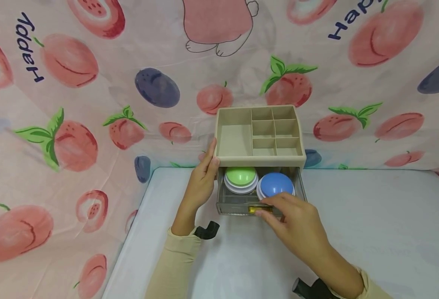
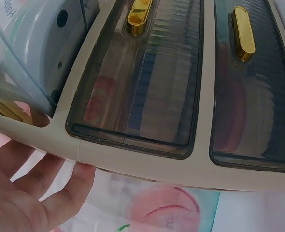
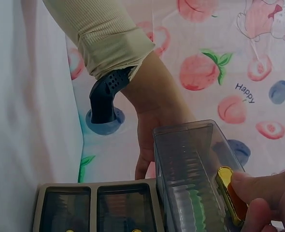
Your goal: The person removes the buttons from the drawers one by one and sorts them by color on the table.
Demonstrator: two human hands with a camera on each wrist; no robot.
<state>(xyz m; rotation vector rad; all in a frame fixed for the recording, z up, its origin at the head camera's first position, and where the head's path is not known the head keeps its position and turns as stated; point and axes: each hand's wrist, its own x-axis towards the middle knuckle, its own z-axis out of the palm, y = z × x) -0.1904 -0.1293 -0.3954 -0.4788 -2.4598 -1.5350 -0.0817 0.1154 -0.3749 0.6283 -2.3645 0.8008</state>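
Observation:
A cream desktop organizer (image 1: 260,161) stands on the table with its clear grey top drawer (image 1: 231,209) pulled out. Inside the drawer lie a green domed button (image 1: 240,176) and a blue domed button (image 1: 277,184), each on a white round base. My right hand (image 1: 302,224) is at the drawer front, pinching its gold handle (image 3: 225,184) with the thumb laid on it. My left hand (image 1: 201,185) rests on the organizer's left side with fingers extended. In the left wrist view, its fingertips (image 2: 83,175) touch the cream frame.
Two lower drawers (image 2: 133,111) are closed, with blurred contents behind their dark clear fronts. The organizer's top has one large and several small compartments (image 1: 263,128). Behind it hangs a fruit-patterned cloth (image 1: 189,112); a white surface (image 1: 373,232) lies below.

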